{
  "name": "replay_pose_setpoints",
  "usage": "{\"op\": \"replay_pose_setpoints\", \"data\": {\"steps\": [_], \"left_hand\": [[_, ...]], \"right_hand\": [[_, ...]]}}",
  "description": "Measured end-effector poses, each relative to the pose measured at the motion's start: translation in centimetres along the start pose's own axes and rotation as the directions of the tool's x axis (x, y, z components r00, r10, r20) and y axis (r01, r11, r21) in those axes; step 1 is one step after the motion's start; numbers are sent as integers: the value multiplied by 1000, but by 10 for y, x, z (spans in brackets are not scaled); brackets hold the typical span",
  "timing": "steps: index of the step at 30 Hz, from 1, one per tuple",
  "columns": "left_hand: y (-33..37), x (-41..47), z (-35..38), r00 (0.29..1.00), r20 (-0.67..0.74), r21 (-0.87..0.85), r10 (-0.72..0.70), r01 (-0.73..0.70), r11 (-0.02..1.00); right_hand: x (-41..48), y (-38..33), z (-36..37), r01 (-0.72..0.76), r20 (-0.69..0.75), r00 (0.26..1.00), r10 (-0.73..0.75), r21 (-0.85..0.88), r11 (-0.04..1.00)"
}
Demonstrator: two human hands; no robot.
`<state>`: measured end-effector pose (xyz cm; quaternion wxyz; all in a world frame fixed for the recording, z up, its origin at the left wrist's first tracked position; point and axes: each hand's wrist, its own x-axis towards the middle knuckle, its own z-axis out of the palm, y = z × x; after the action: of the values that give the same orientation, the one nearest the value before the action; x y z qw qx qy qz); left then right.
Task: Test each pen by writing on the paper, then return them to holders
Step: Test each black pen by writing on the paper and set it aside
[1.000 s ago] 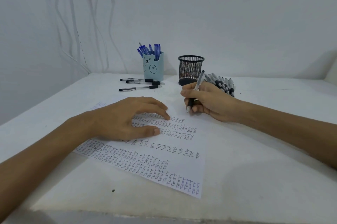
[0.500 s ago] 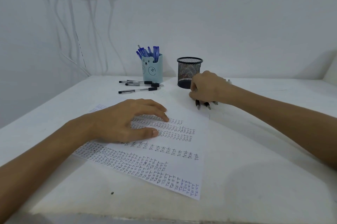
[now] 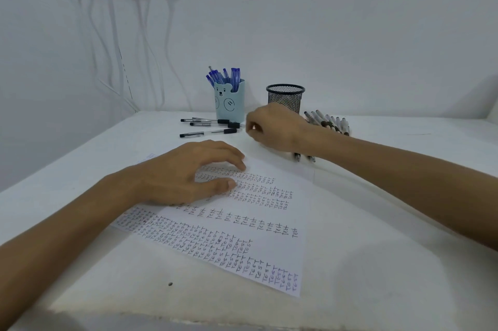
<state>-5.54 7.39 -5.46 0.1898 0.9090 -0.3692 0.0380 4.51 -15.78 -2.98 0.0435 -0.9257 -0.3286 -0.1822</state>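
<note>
While left hand [image 3: 186, 171] presses paper [image 3: 285, 249], cylindrical mesh holder [image 3: 285, 97]

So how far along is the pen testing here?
Done: rows of test writing fill the paper, and blue pens stand in the bear cup. In hand: the left hand rests on the paper; the right hand is curled near the loose black pens, grip unclear. Left: those pens and the pile beside the mesh cup lie outside it.
</note>
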Motion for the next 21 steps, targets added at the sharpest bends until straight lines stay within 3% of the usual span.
{"op": "replay_pose_setpoints", "data": {"steps": [4,11,21], "left_hand": [[-13,-3,-5,999,-13,81,-38,39,996],[-17,-4,-6,997,-12,74,-71,72,995],[-20,-5,-7,998,-10,50,-66,66,997]], "right_hand": [[31,-15,13,112,80,991,-108,-50,992],[59,-26,28,143,121,984,-134,-71,987],[31,-13,21,1,-65,998,-5,-63,998]]}}
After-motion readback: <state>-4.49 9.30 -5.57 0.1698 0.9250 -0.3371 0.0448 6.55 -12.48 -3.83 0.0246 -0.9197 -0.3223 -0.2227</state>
